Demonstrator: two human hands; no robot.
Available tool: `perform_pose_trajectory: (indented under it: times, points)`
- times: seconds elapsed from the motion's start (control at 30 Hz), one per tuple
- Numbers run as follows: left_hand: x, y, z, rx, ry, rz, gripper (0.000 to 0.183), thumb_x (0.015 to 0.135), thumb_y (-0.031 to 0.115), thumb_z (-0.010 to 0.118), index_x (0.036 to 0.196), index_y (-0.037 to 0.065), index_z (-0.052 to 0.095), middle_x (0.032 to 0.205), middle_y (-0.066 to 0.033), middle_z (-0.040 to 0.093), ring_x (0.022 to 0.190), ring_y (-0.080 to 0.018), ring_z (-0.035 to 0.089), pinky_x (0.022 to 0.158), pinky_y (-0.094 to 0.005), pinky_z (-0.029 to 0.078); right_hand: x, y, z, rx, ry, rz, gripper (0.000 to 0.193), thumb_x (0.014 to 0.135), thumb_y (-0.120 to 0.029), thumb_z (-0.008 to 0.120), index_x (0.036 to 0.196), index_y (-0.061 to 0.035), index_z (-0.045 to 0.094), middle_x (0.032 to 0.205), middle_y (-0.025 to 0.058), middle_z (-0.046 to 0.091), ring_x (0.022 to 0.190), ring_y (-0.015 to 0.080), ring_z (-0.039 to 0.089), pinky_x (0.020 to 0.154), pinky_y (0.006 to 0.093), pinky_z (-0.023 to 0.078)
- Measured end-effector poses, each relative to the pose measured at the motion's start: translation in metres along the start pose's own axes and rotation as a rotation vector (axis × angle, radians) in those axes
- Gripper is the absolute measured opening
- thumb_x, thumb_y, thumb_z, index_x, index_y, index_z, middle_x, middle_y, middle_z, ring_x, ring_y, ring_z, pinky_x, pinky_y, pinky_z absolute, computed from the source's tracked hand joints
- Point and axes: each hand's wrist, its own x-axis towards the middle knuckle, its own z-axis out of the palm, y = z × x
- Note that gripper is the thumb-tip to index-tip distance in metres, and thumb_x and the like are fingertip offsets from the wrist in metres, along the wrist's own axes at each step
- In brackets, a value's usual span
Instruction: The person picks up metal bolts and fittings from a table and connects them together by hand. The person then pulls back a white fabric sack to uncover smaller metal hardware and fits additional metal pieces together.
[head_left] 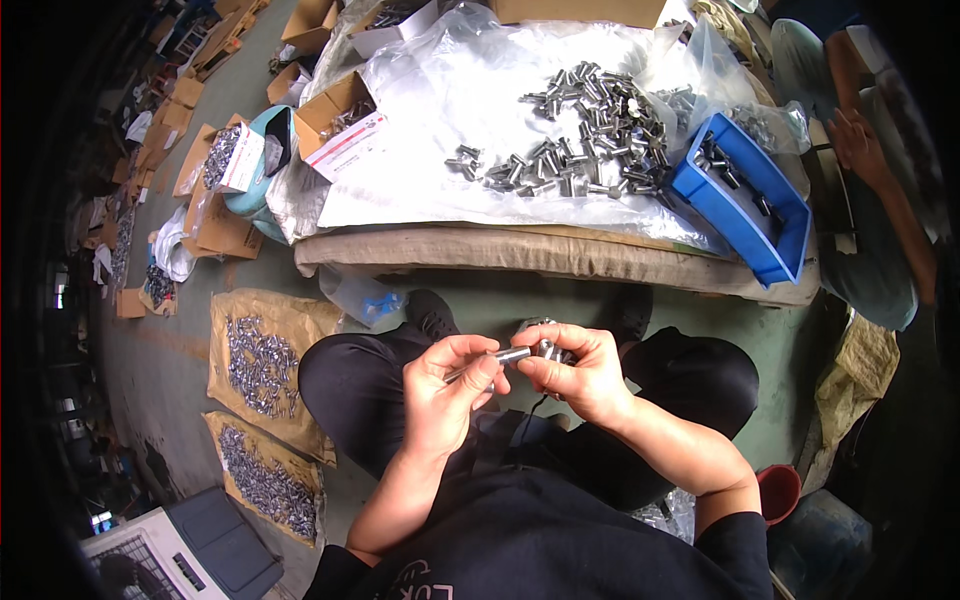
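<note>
Above my lap, my left hand [440, 392] is closed in a pinch around a short shiny metal cylinder [513, 355], whose end points toward the other hand. My right hand [592, 382] is closed too, fingertips beside the cylinder's end. Between its fingers sit small shiny metal parts [547, 349], mostly hidden, so their exact kind is unclear. The two hands nearly meet. In front of me, a heap of similar metal pieces [605, 130] with cylindrical shafts lies on a plastic sheet [430, 120] over the low work surface.
A blue bin [745, 205] holding several metal pieces stands at the surface's right end. Near it is another person's arm [870, 160]. Cardboard boxes [335, 110] stand at left. Two yellowish sacks [318, 315] carry small metal parts on the floor. A red bucket [778, 492] is at lower right.
</note>
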Motion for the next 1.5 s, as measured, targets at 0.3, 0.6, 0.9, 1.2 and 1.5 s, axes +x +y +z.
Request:
perform_pose_trajectory:
  times: [0.3,0.6,0.9,1.2,1.5]
  points:
    - [0.001,-0.002,0.000,0.346,-0.026,0.337,0.025,0.069,-0.009,0.062,0.093,-0.001,0.059,0.097,-0.0056,0.052,0.083,-0.0082,0.052,0.067,-0.0192,0.043,0.002,0.006,-0.002,0.157,-0.002,0.054,0.018,0.075,-0.001,0.062,0.093,-0.0003,0.060,0.064,0.0038,0.055,0.049,0.0062,0.045,0.041,0.0176,0.034]
    - [-0.002,0.005,-0.006,-0.171,-0.136,-0.155,0.034,0.083,-0.002,0.042,0.116,-0.007,0.040,0.110,-0.0149,0.050,0.098,-0.0200,0.052,0.082,-0.0314,0.045,0.013,0.002,-0.010,0.817,-0.152,0.196,0.022,0.076,-0.022,0.058,0.081,-0.0021,0.051,0.078,0.0156,0.050,0.058,0.0199,0.050,0.036,0.0235,0.039]
    - [-0.003,-0.005,-0.011,0.209,-0.062,0.034,0.020,0.085,0.006,0.049,0.103,-0.002,0.055,0.092,-0.0078,0.058,0.068,-0.0080,0.054,0.059,-0.0191,0.045,0.008,-0.002,-0.009,0.429,-0.201,0.296,0.010,0.076,-0.006,0.061,0.083,-0.0037,0.054,0.070,0.0072,0.055,0.057,0.0140,0.056,0.037,0.0176,0.035]
    - [0.002,-0.017,0.000,0.900,0.071,0.597,0.022,0.079,-0.003,0.053,0.101,-0.001,0.057,0.092,-0.0080,0.059,0.075,-0.0124,0.058,0.059,-0.0199,0.045,0.006,0.004,-0.002,0.107,-0.063,0.172,0.014,0.072,-0.006,0.066,0.083,-0.0033,0.057,0.067,0.0015,0.057,0.054,0.0063,0.053,0.042,0.0156,0.035]
    - [0.001,-0.010,-0.008,0.085,-0.002,-0.003,0.019,0.084,0.009,0.052,0.099,-0.003,0.055,0.082,-0.0085,0.059,0.066,-0.0105,0.057,0.050,-0.0177,0.041,0.005,0.006,-0.006,0.102,-0.033,0.060,0.017,0.074,-0.003,0.063,0.091,-0.0015,0.059,0.067,0.0049,0.060,0.053,0.0052,0.051,0.043,0.0161,0.037]
